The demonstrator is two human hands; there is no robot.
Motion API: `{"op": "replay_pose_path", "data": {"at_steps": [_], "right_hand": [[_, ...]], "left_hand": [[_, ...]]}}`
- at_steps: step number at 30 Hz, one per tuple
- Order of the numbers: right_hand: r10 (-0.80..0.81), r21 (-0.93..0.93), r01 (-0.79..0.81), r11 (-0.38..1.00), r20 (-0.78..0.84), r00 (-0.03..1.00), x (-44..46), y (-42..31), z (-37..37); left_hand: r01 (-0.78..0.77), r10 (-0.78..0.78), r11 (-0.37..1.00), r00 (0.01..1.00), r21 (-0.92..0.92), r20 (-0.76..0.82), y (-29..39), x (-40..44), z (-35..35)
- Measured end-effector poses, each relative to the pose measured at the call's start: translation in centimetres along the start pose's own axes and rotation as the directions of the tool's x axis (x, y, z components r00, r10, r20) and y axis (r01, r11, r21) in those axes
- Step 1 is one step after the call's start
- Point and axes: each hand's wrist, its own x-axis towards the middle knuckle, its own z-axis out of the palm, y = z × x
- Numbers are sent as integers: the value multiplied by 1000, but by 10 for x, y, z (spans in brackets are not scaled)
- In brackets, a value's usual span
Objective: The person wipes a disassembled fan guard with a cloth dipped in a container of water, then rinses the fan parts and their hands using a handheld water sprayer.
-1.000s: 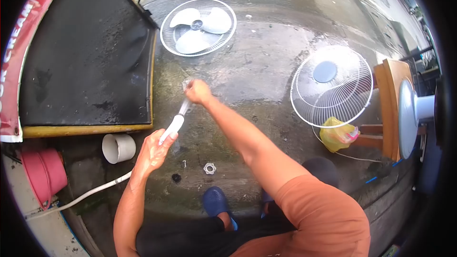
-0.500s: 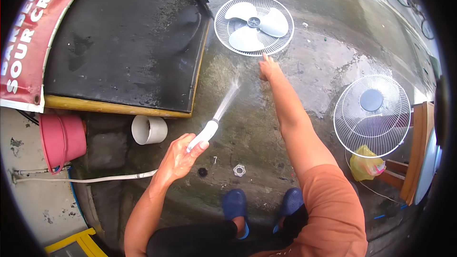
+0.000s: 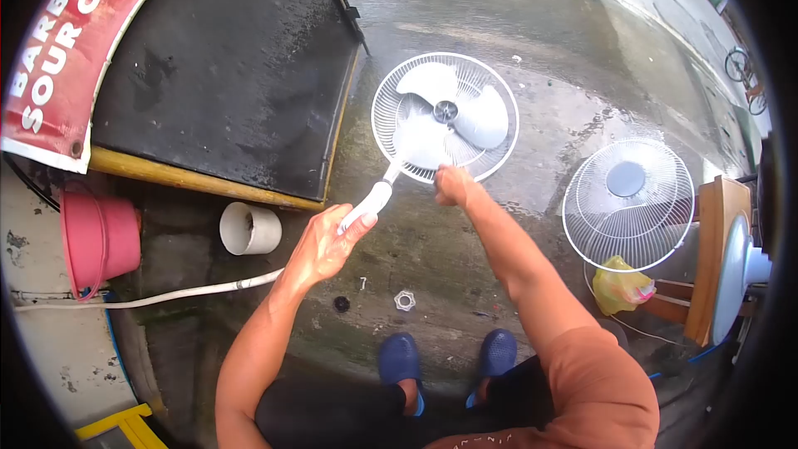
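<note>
Red banner (image 3: 76, 56): white "BARBEQ…", "SOUR CREA…", both cut off.

L hand (image 3: 322, 243) w/ hose nozzle (image 3: 371, 202)

The nozzle (image 3: 371, 205) was white, the fan blades (image 3: 486, 120) white around a dark grey hub (image 3: 445, 111), the bucket (image 3: 101, 234) pink, the clogs (image 3: 400, 356) navy, the shirt (image 3: 603, 387) rust-orange, the banner (image 3: 71, 58) red, lettered in white.

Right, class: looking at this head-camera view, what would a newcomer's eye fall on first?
Likely the white three-bladed fan in its round guard, just above centre, with the right hand at its near rim. Just below it, the left hand holds a white nozzle spraying towards it. The red banner with bold white lettering at upper left also stands out.
</note>
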Motion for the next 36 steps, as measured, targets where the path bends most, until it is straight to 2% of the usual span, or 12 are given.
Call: {"op": "replay_pose_path", "data": {"at_steps": [4,7,8,11,12,15,19,23,24,28,31,36], "right_hand": [[-1,338,-76,938,222,975,-28,-25,9],[118,610,-172,773,128,985,-51,-28,2],[319,524,-246,815,-52,946,-51,-29,19],[629,538,-412,736,-315,711,-39,-43,63],[636,641,-400,656,-182,750,-29,-40,70],[756,871,-295,394,-124,643,10,-43,109],[662,999,-6,51,-29,749,11,-52,103],[649,984,48,170,-149,746,9,-56,106],[622,989,107,102,-148,769,5,-58,98],[650,965,-81,250,-105,753,-36,-67,42],[643,842,-162,514,-254,723,-56,-66,26],[598,727,-196,658,-347,722,-69,-58,16]], "left_hand": [[-19,22,997,999,-76,37,5,4,13],[-25,37,992,994,-123,100,1,2,20],[-22,36,994,992,-109,125,4,1,19],[-18,31,997,985,-74,169,11,-8,19],[-23,34,997,986,-69,163,12,-10,20],[-51,57,998,989,-48,136,10,-13,20],[-40,41,999,982,-8,183,9,-25,18],[-118,110,992,984,50,139,12,-18,15],[-131,123,990,984,59,132,19,-16,13],[-72,58,995,980,67,191,50,3,6],[-37,17,996,969,80,245,50,24,8],[-35,23,997,987,73,162,45,34,7]]}}
